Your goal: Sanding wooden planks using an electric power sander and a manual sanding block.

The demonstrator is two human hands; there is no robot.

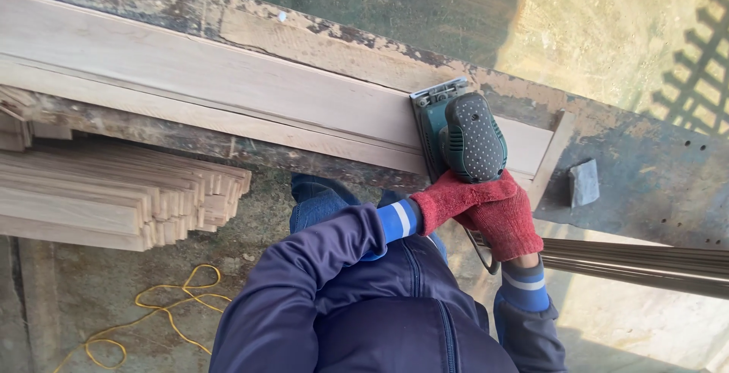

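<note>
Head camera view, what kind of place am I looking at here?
Probably an outdoor woodworking spot. Both red-gloved hands hold a green electric sander on a long pale wooden board lying on a worn, paint-flaked workbench. A stack of cut pale wooden strips lies below, and sunlit bare ground lies beyond.

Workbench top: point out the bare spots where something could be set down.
Bare room lies on the dark workbench right of the small grey block, out toward the far edge. A narrower strip runs along the chipped back edge behind the long plank. It is crowded where both red-gloved hands, left hand and right hand, press the green sander at the plank's end.
</note>
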